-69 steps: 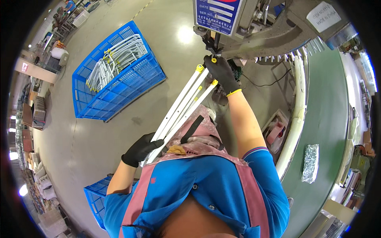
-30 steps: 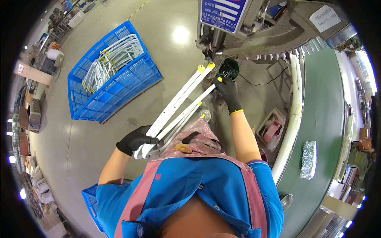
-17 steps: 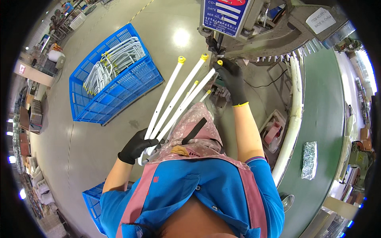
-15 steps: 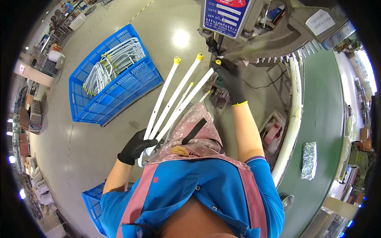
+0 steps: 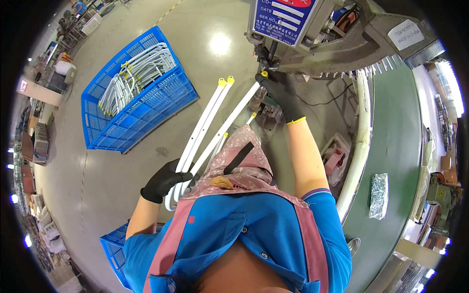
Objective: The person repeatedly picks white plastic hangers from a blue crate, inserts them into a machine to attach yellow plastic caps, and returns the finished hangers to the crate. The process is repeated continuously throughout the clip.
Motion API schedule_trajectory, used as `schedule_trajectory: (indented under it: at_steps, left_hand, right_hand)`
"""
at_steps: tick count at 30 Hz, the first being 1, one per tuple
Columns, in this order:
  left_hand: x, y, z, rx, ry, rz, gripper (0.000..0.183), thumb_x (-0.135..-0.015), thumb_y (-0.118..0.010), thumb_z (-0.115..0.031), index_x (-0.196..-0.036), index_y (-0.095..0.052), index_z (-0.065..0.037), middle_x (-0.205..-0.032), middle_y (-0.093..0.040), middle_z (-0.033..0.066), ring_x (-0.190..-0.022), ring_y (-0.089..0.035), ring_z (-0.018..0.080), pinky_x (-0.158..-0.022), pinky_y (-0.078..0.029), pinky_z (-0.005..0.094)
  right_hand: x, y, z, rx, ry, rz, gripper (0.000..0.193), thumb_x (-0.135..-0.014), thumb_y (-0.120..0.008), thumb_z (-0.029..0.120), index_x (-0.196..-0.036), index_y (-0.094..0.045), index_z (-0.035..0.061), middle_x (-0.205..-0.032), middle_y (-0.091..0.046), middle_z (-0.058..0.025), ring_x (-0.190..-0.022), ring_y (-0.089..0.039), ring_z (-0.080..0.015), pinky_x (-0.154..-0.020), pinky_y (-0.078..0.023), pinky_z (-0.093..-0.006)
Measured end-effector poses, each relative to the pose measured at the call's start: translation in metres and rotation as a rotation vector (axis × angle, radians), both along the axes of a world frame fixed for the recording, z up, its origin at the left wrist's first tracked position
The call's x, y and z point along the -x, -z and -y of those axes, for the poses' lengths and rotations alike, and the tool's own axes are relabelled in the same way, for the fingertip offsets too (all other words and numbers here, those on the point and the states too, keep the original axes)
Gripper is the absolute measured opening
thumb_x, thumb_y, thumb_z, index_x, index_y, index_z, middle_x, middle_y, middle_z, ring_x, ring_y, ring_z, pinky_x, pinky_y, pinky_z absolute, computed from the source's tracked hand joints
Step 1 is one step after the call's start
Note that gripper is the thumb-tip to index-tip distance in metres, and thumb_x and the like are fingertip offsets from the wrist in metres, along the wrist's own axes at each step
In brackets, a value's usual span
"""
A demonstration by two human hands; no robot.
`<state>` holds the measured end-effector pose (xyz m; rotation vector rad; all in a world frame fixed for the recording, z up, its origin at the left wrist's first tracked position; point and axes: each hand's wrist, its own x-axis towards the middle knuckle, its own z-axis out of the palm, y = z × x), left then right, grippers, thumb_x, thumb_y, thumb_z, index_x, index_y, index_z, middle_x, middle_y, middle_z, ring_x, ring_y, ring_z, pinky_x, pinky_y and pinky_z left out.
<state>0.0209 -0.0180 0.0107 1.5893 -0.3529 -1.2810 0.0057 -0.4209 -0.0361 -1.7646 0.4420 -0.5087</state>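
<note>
My left hand (image 5: 163, 180), in a black glove, grips the bent lower ends of several long white tubes (image 5: 205, 127) with yellow caps at their far tips. My right hand (image 5: 281, 93), also in a black glove, holds the capped tip of one white tube up against the underside of a grey metal machine (image 5: 332, 44). Two other capped tips stick out free to the left of that hand. A pink patterned apron (image 5: 239, 161) lies under the tubes.
A large blue plastic crate (image 5: 132, 97) holding many bent white tubes stands on the concrete floor at the left. Another blue crate (image 5: 115, 249) sits by my left elbow. A green conveyor belt (image 5: 395, 161) with a shiny wrapped packet (image 5: 378, 195) runs along the right.
The bundle of tubes has swung to the right and up toward the machine. My right hand has taken one tube's tip to the machine's underside, while my left hand keeps its grip.
</note>
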Motion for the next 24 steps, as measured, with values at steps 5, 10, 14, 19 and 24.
schedule_trajectory:
  at_steps: [5,10,14,19,24]
  left_hand:
    - [-0.002,-0.016,0.002,0.082,-0.006,-0.129,0.044,-0.082,-0.065,-0.018,-0.117,-0.053,0.005,-0.093,-0.065,0.0119,-0.081,-0.063,0.0180,-0.075,-0.051,0.0309]
    - [-0.003,-0.002,0.003,0.013,0.035,-0.004,0.046,-0.081,-0.066,-0.016,-0.120,-0.051,0.004,-0.095,-0.064,0.0126,-0.081,-0.062,0.0179,-0.075,-0.051,0.0306]
    - [-0.002,0.005,0.001,0.040,0.019,-0.013,0.047,-0.081,-0.066,-0.014,-0.122,-0.049,0.003,-0.095,-0.064,0.0127,-0.081,-0.062,0.0178,-0.074,-0.051,0.0302]
    - [-0.004,0.002,0.002,0.047,-0.002,-0.063,0.050,-0.080,-0.067,-0.013,-0.123,-0.048,0.003,-0.097,-0.065,0.0133,-0.081,-0.063,0.0180,-0.074,-0.052,0.0307]
    - [-0.002,-0.005,0.002,0.014,-0.008,-0.058,0.050,-0.079,-0.066,-0.013,-0.124,-0.049,0.003,-0.098,-0.065,0.0133,-0.084,-0.063,0.0184,-0.075,-0.052,0.0308]
  right_hand:
    - [-0.005,0.009,0.002,0.147,-0.058,-0.130,0.034,-0.078,-0.069,0.031,-0.097,-0.066,0.0031,-0.078,-0.067,-0.0081,-0.074,-0.062,-0.0147,-0.069,-0.047,-0.0287]
    - [0.006,0.005,-0.007,0.366,0.037,-0.267,0.035,-0.082,-0.062,0.032,-0.097,-0.066,0.0012,-0.081,-0.066,-0.0153,-0.075,-0.063,-0.0223,-0.071,-0.047,-0.0328]
    - [0.013,0.003,-0.016,0.304,0.056,-0.181,0.037,-0.083,-0.061,0.033,-0.100,-0.064,0.0007,-0.081,-0.065,-0.0142,-0.075,-0.062,-0.0223,-0.071,-0.047,-0.0321]
    - [0.031,0.013,-0.022,0.274,0.066,-0.213,0.037,-0.084,-0.060,0.033,-0.100,-0.064,0.0000,-0.083,-0.067,-0.0129,-0.076,-0.064,-0.0219,-0.072,-0.048,-0.0324]
    - [0.057,0.032,-0.024,0.127,0.076,-0.232,0.032,-0.087,-0.060,0.028,-0.098,-0.064,-0.0016,-0.085,-0.067,-0.0092,-0.077,-0.061,-0.0164,-0.071,-0.048,-0.0310]
